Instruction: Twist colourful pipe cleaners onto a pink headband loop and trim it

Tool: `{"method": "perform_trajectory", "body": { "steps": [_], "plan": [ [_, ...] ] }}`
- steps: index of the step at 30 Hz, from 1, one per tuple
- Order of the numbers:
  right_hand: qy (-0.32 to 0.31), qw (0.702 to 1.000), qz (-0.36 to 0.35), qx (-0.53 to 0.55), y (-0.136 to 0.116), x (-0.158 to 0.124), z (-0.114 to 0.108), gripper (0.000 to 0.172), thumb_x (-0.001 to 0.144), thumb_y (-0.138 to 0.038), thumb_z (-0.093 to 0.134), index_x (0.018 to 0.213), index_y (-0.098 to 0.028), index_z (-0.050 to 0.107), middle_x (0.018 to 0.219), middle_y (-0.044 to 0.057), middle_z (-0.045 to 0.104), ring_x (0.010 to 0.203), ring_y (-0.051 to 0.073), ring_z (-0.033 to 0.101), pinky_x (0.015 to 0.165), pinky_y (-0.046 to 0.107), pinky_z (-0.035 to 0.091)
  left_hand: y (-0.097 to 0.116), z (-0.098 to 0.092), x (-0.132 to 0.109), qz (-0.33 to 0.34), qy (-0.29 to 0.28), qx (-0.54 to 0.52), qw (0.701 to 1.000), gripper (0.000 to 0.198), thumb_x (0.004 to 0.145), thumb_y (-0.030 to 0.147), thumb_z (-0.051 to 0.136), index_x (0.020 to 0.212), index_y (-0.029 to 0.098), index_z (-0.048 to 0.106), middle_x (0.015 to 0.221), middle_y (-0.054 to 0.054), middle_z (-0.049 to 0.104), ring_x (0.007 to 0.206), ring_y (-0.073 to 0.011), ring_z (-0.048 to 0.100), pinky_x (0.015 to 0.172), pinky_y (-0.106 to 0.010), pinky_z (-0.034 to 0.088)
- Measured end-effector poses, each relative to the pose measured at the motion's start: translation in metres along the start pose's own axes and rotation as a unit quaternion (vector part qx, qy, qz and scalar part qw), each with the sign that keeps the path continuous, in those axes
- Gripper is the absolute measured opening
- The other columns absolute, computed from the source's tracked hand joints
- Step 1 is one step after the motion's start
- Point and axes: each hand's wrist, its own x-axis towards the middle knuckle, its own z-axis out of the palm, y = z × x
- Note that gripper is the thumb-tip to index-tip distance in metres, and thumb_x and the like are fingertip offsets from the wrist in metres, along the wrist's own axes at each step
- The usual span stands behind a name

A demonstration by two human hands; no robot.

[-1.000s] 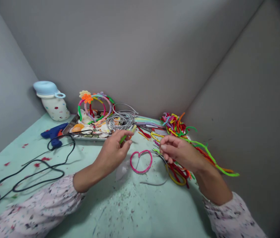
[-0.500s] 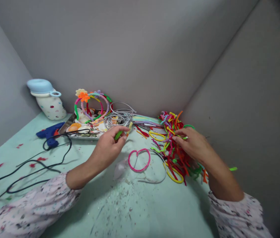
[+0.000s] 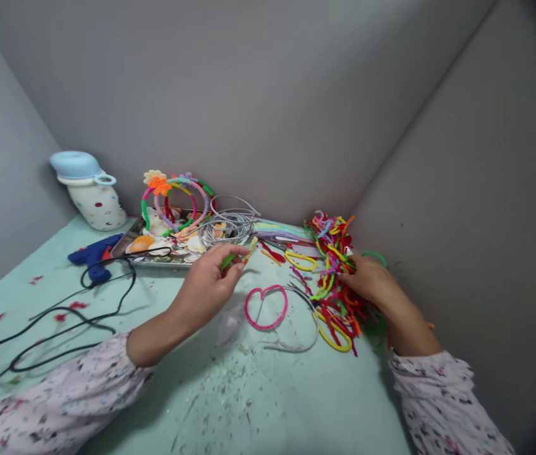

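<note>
My left hand is closed round short pipe cleaner pieces; a green end and a yellow-orange end stick out from its fingers. On the right, my right hand has its fingertips pinched into a tangled heap of coloured pipe cleaners, the tips partly hidden by the strands. Between the hands, a pink pipe cleaner bent into a heart-like loop lies on the table. Beside it rests a bare grey headband. Yellow-handled scissors lie partly under the heap.
At the back left a metal tray holds flower shapes, wrapped headbands and several bare metal bands. A blue glue gun with a dark cord lies left of it, near a bottle with a blue lid. Grey walls enclose the table.
My right hand has pushed deeper into the pipe cleaner heap and slightly right. Strands in the heap have shifted. My left hand is almost unmoved and keeps its pieces.
</note>
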Motion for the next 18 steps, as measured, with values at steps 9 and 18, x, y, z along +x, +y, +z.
{"method": "perform_trajectory", "body": {
  "steps": [9,18],
  "plan": [
    [0.165,0.982,0.038,0.082,0.007,-0.002,-0.019,0.038,0.082,-0.029,0.049,0.113,-0.019,0.068,0.102,0.013,0.072,0.089,0.029,0.067,0.072,0.036,0.046,0.002,0.021,-0.016,0.044,-0.101,0.038,0.993,0.032,0.085,0.016,0.048,0.114,0.021,0.059,0.107,-0.006,0.059,0.079,-0.0159,0.057,0.075,-0.031,0.046],
    [0.343,0.900,0.013,0.270,0.018,0.002,-0.022,0.036,0.080,-0.030,0.052,0.109,-0.018,0.069,0.096,0.012,0.074,0.080,0.027,0.068,0.072,0.039,0.051,-0.006,0.038,-0.027,0.052,-0.170,0.026,0.984,0.031,0.086,0.015,0.048,0.113,0.022,0.061,0.105,-0.005,0.061,0.094,-0.0182,0.059,0.084,-0.032,0.046]
  ]
}}
